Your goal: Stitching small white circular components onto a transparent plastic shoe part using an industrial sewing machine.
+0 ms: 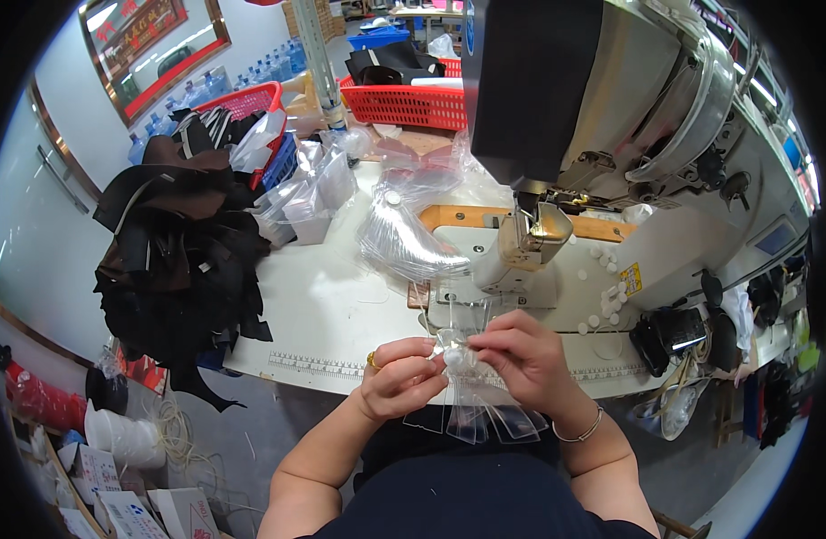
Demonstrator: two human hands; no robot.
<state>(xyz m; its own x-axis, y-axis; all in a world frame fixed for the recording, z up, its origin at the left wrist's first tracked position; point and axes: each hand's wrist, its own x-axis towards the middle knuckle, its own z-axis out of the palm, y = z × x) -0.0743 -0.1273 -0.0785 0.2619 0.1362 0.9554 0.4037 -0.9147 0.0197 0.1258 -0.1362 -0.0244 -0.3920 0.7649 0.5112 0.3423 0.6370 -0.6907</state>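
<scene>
In front of my body I hold a bunch of clear plastic strips (pixel 476 420) over the table's front edge. My left hand (pixel 402 377), with a ring on one finger, is closed on the strips' left side. My right hand (pixel 525 359), fingertips pinched, grips them from the right. Between the fingers a white round disc (pixel 454 357) lies against the plastic. Just beyond stands the sewing machine's metal-topped post (pixel 525 247) on the white table (pixel 314 305). A fanned stack of similar clear plastic pieces (pixel 399 229) lies to its left.
A heap of black and brown fabric pieces (pixel 175 260) hangs over the table's left side. Loose white discs (pixel 613 301) are scattered right of the post. The dark machine head (pixel 530 90) looms above. Red baskets (pixel 408 106) stand behind. A black box-like item (pixel 669 337) sits at right.
</scene>
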